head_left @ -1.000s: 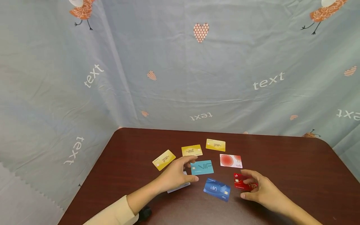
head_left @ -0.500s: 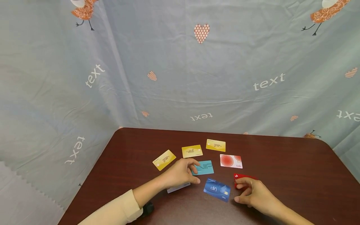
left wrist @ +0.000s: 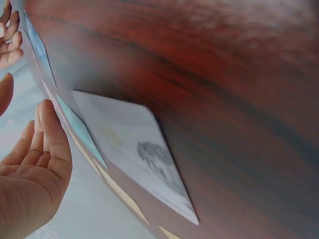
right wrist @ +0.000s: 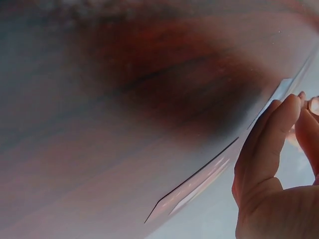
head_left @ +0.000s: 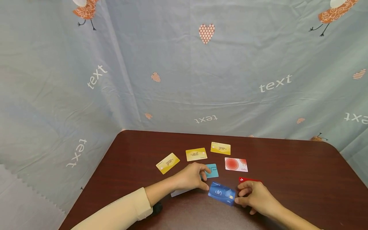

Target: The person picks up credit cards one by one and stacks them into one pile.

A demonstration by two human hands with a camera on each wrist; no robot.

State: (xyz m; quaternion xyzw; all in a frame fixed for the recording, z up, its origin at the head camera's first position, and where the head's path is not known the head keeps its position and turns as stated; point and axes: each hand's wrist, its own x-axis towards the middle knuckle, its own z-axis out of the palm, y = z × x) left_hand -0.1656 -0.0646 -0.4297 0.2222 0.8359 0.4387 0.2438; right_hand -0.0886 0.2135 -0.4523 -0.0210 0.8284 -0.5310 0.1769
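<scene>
In the head view a blue VIP card (head_left: pixel 221 193) lies flat on the dark wood table between my two hands. My left hand (head_left: pixel 191 177) hovers over the teal card (head_left: pixel 213 171), covering much of it, with its thumb tip at the blue card's left edge. A gap separates its thumb and fingers in the left wrist view. My right hand (head_left: pixel 254 196) has bent fingers and its thumb tip at the blue card's right edge. It hides most of a red card (head_left: pixel 244 179). Partly under the left hand lies a white card (left wrist: pixel 134 149) with a dark picture.
Three yellow cards, left (head_left: pixel 168 163), middle (head_left: pixel 196 154) and right (head_left: pixel 220 148), lie farther back. A white card with red circles (head_left: pixel 235 164) is at the right. A patterned grey-blue cloth (head_left: pixel 184 80) hangs behind the table (head_left: pixel 302 166). A small black object (head_left: pixel 157 208) sits by the left sleeve.
My left hand has moved right, across the teal card to the blue card's edge. My right hand has come left from the red card to the blue card's other edge. The cards stay in place.
</scene>
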